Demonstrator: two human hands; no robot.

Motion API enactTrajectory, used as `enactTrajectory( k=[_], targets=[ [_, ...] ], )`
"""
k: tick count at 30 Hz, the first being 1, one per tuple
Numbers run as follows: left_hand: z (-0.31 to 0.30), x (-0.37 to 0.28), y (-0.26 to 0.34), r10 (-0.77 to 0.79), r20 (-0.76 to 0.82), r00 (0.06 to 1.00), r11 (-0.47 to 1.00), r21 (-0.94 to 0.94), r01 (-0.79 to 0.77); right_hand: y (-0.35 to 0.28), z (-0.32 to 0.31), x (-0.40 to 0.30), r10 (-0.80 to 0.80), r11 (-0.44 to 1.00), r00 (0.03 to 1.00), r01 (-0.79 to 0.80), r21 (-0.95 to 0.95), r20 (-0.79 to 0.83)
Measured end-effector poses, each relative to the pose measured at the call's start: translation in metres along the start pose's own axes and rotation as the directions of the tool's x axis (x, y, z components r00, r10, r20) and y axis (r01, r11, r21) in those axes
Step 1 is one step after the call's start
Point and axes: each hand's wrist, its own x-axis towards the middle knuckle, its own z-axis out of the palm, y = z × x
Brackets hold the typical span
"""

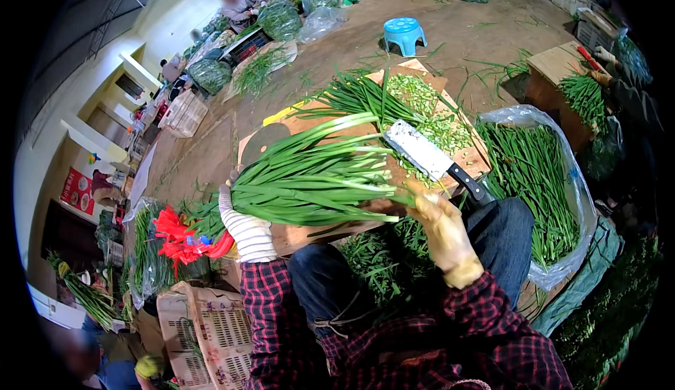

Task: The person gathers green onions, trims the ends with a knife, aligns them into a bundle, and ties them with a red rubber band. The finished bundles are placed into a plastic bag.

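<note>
My left hand (247, 226), in a striped knit glove, grips a loose bunch of green garlic chives (311, 179) by its leafy part, over a wooden board (285, 237). The pale stem ends fan out to the right. My right hand (440, 226), in a yellowish glove, is at the stem ends, its fingers closed around a green stalk or leaf. A cleaver (419, 150) with a black handle lies on the board, its handle towards the lower right. Another bunch of chives (364, 97) and chopped stem ends (448, 131) lie behind it.
At right stands a plastic-lined container (585, 221) full of chives. Red plastic ties (176, 232) lie left of my left hand. Cut greens (390, 258) are between my knees. A plastic crate (221, 326) stands lower left, a blue stool (404, 34) beyond the board. Other people work nearby.
</note>
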Motion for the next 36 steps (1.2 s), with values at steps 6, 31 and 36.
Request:
enactTrajectory(
  k=[6,31,36],
  targets=[
    [-0.023,0.013,0.017,-0.053,0.309,0.95,0.994,-0.072,0.079,-0.01,-0.064,-0.019,0.497,-0.2,0.868,0.117,-0.973,0.002],
    [-0.022,-0.007,0.013,-0.107,0.42,0.901,0.988,-0.056,0.144,0.01,0.041,0.029,-0.39,0.409,0.898,0.368,-0.835,0.205],
    [-0.032,0.002,0.026,-0.057,0.279,0.959,0.99,-0.111,0.091,0.016,-0.026,0.02,-0.147,0.877,0.986,0.092,-0.471,-0.081]
  ],
)
